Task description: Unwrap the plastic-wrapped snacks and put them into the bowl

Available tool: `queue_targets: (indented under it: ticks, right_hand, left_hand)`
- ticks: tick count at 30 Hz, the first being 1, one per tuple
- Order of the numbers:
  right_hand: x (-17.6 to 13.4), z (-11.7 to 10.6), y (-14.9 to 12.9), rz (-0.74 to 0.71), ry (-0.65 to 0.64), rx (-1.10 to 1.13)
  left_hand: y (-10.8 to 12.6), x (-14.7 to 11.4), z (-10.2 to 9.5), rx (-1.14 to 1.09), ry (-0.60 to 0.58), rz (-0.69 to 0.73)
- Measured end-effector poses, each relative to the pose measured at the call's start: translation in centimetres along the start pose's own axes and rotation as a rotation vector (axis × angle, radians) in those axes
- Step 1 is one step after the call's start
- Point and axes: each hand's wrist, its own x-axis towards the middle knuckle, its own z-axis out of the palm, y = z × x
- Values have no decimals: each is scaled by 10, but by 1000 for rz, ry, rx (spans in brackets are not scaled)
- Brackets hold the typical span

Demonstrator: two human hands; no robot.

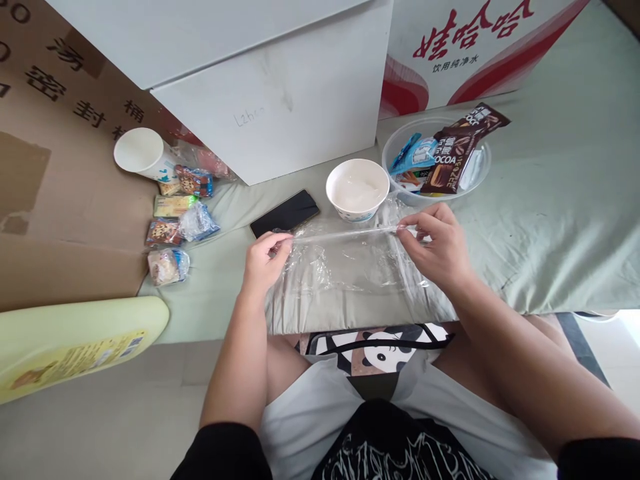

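Note:
A sheet of clear plastic film [345,257] is stretched between my two hands, low over the cloth-covered surface. My left hand [267,257] pinches its left end, with the thumb and fingers closed on it. At the right end my right hand [437,243] grips the edge between thumb and fingers. Just beyond the film stands a white paper bowl [357,190], upright, with something pale inside that I cannot make out. A dark phone [285,213] lies behind my left hand. Past my right hand is a clear plastic tub [435,197] holding several wrapped snacks [453,157].
White boxes [280,100] and a red-and-white carton [470,53] stand along the back. On the left are a cardboard box [75,200], a tipped paper cup [145,153] and several small packaged snacks [173,207]. A yellow-green bottle [85,340] is at the lower left.

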Motion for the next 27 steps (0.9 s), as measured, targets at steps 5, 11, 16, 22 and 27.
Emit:
queue_targets:
  ticks: [5, 11, 16, 22, 27]
  right_hand:
    - [0, -6, -3, -86, 87, -21]
    - [0, -22, -19, 123, -165, 499]
    - [4, -37, -20, 474, -759, 1011]
    - [1, -1, -14, 577, -837, 1079]
    - [-8, 14, -14, 547, -1287, 945]
  left_hand:
    - [6, 2, -4, -80, 57, 30]
    - [14, -4, -6, -577, 29, -60]
    - [25, -4, -12, -848, 40, -414]
    - [24, 2, 7, -661, -265, -710]
    - [24, -2, 18, -500, -395, -684]
